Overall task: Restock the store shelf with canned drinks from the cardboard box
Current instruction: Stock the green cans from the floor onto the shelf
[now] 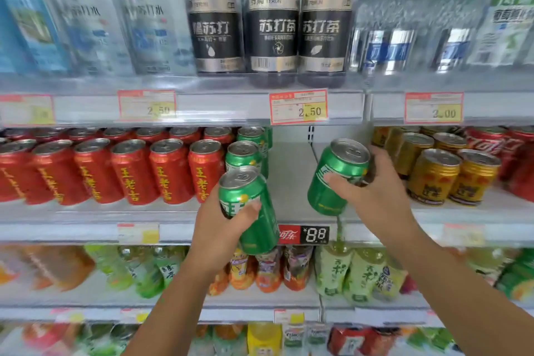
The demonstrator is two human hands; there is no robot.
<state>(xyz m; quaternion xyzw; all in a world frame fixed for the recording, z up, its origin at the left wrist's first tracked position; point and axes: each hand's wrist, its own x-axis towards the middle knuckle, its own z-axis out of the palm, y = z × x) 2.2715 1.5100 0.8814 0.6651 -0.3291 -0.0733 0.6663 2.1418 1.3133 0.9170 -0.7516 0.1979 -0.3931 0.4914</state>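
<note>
Left hand (pixel 219 225), right hand (pixel 381 193): possibly Sprite cans (pixel 260 225) (pixel 326 199)

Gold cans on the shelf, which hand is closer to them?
Right. The right hand, gripping a green can, is left of the gold cans; the left hand is farther left, near the red cans.

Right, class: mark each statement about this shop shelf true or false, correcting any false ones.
1. Both hands hold green cans. True: the left hand grips the left can, the right hand the right can.
2. Red cans stand right of the gold cans. False: the red cans stand left of the gold cans.
3. Black-labelled bottles stand on the upper shelf. True.
4. The right can stands upright. False: it is tilted.
</note>
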